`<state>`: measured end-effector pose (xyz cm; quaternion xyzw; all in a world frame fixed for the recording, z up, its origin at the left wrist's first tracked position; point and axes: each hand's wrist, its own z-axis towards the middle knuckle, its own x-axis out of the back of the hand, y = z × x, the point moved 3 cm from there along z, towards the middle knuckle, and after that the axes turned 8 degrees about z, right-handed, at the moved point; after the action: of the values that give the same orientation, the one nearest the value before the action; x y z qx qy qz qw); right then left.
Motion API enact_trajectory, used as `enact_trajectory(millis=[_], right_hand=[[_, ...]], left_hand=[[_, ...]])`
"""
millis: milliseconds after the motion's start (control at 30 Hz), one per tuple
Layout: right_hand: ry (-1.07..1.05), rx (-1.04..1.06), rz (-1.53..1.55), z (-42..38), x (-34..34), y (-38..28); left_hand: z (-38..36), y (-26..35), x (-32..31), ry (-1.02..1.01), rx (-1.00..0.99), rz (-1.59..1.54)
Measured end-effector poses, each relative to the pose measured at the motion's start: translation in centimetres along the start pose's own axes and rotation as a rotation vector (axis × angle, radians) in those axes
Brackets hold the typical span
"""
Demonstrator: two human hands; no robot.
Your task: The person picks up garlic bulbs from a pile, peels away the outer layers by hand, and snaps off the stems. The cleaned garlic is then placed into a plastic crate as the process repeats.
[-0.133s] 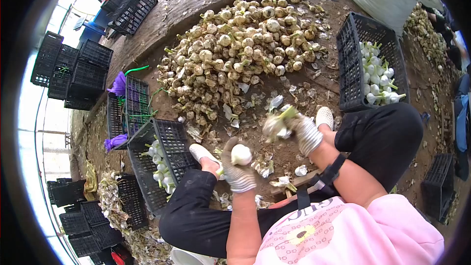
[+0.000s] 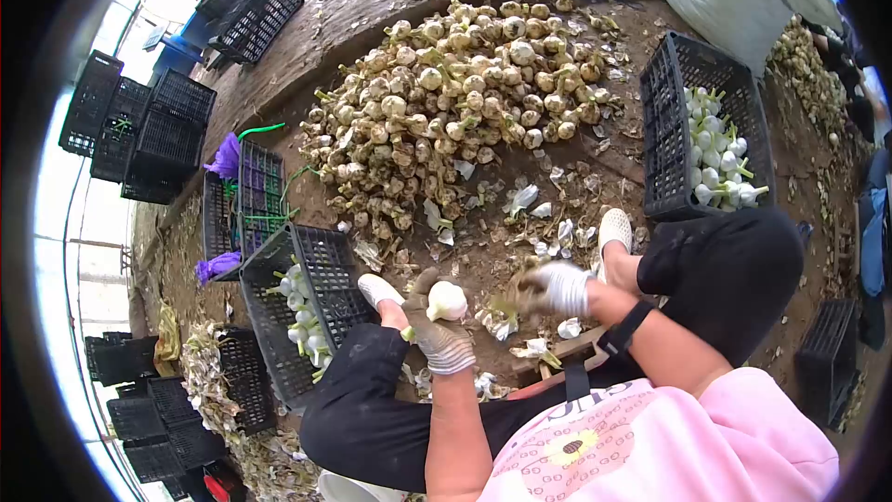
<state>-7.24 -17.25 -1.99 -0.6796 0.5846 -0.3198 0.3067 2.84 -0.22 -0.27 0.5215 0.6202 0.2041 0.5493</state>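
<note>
A clean white garlic bulb [image 2: 447,300] sits in my left hand [image 2: 437,330], whose gloved fingers wrap round it; its cut green stem end pokes out beside the palm. My right hand [image 2: 553,289], also in a pale glove, is to the right of the bulb, low over the scraps. Motion smears its fingers, and a greenish blur [image 2: 505,303] shows at their tips. Loose garlic skins [image 2: 536,350] lie on the ground below the hands. In front of me is a large heap of unpeeled garlic [image 2: 465,93].
A black crate [image 2: 662,130] with peeled bulbs stands on the right, and another crate [image 2: 339,270] with bulbs by my left leg. Purple and green ties hang on a crate [image 2: 261,177] beyond it. A white sack [image 2: 729,0] stands at the back right. Stacked crates [image 2: 172,130] line the left.
My right hand has swung down and left toward the bulb; the leafy scrap seen at its fingers no longer shows clearly. My left hand has shifted slightly left with the bulb.
</note>
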Motion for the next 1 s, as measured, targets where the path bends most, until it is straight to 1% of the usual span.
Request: enact_trajectory(millis=[33, 67, 100, 133, 167, 233, 300, 333, 367, 433, 600, 667, 700, 733, 767, 833, 867, 900, 933, 1000], right_hand=[[-0.033, 0.038, -0.323, 0.2, -1.6, 0.1], [0.002, 0.107, -0.022, 0.5, -2.3, 0.0], [0.035, 0.166, 0.289, 0.6, -2.8, -0.2], [-0.019, 0.311, 0.625, 0.8, -3.1, -0.8], [-0.064, 0.207, 0.800, -0.1, -2.8, -1.8], [0.009, 0.259, 0.954, 0.0, -2.5, -1.5], [0.053, 0.297, 0.894, 0.5, -1.5, -1.1], [0.069, 0.225, 0.958, 0.4, -1.3, -0.6], [0.090, 0.230, 0.778, 0.3, -0.9, -0.6], [0.087, 0.277, 0.718, 0.5, -1.2, -0.7], [0.078, 0.247, 0.631, 0.1, -1.5, -0.6], [0.038, 0.209, 0.571, 0.2, -1.5, -0.8], [0.011, 0.229, 0.624, 0.0, -1.6, -1.0], [-0.016, 0.247, 0.677, -0.4, -1.6, -1.4], [-0.042, 0.264, 0.733, -0.6, -1.7, -1.6], [-0.077, 0.277, 0.819, -0.5, -2.0, -0.9], [-0.072, 0.290, 0.836, -0.3, -2.1, -0.5], [-0.066, 0.304, 0.852, -0.1, -2.1, -0.3], [-0.032, 0.336, 0.790, 0.0, -1.8, -0.1], [-0.032, 0.280, 0.803, -0.5, -1.4, -1.1]], left_hand=[[-0.2, -0.2, 0.1, 0.004, -0.055, 0.023], [-1.0, 0.2, -1.6, -0.006, -0.185, 0.152], [-1.6, 0.2, -1.8, -0.078, -0.075, 0.425], [-2.2, 0.4, -1.7, -0.104, -0.091, 0.469], [-2.6, 0.5, -1.8, -0.134, -0.109, 0.508], [-2.6, 0.6, -2.9, -0.203, -0.172, 0.566], [-2.5, 0.5, -3.4, -0.261, -0.229, 0.622], [-2.0, 1.3, -2.8, -0.208, -0.341, 0.875], [-2.0, 2.5, -3.5, -0.217, -0.501, 1.092], [-1.9, 1.7, -2.9, -0.226, -0.614, 1.283], [-1.7, 1.4, -4.0, -0.275, -0.746, 1.375], [-1.3, 0.8, -3.6, -0.266, -0.606, 1.425], [-1.2, 0.6, -3.2, -0.256, -0.532, 1.451], [-1.2, 0.3, -2.5, -0.182, -0.252, 1.105], [-0.1, -0.7, -1.0, -0.148, -0.068, 0.870], [1.0, -1.6, 1.4, -0.069, 0.050, 0.687], [0.9, -1.3, 1.3, -0.061, 0.032, 0.644], [0.6, -1.0, 0.9, -0.091, 0.020, 0.642], [0.1, -0.8, 0.6, -0.119, 0.011, 0.641], [-1.2, 0.2, -0.7, -0.195, 0.014, 0.640]])
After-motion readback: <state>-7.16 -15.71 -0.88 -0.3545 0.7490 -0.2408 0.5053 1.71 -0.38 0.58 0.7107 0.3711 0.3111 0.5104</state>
